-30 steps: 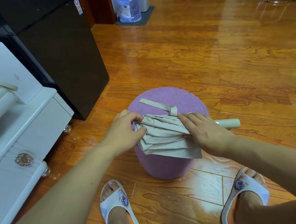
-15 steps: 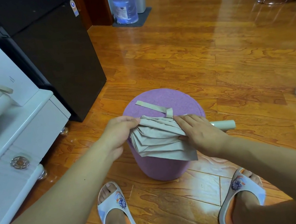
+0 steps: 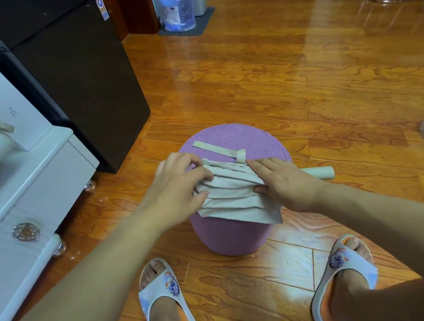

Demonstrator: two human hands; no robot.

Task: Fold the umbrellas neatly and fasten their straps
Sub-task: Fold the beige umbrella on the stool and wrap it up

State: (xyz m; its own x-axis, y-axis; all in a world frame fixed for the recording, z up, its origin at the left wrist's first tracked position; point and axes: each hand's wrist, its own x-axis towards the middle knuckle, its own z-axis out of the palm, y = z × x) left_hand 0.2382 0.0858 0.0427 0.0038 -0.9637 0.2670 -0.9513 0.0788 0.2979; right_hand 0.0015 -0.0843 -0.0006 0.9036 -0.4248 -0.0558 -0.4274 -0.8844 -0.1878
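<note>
The beige folding umbrella [image 3: 233,194] lies across the top of a round purple stool [image 3: 233,237], its canopy pleats fanned flat. The left hand [image 3: 179,190] pinches the pleat ends, fingers curled onto the cloth, likely gathering them. The right hand [image 3: 284,181] grips the canopy near the handle [image 3: 320,172], apparently to steady it. Just beyond the fingertips the strap [image 3: 220,150] lies loose, unfastened. Around the stool: glossy wooden floor [image 3: 302,70], a white cabinet [image 3: 18,194], a dark fridge [image 3: 77,78].
</note>
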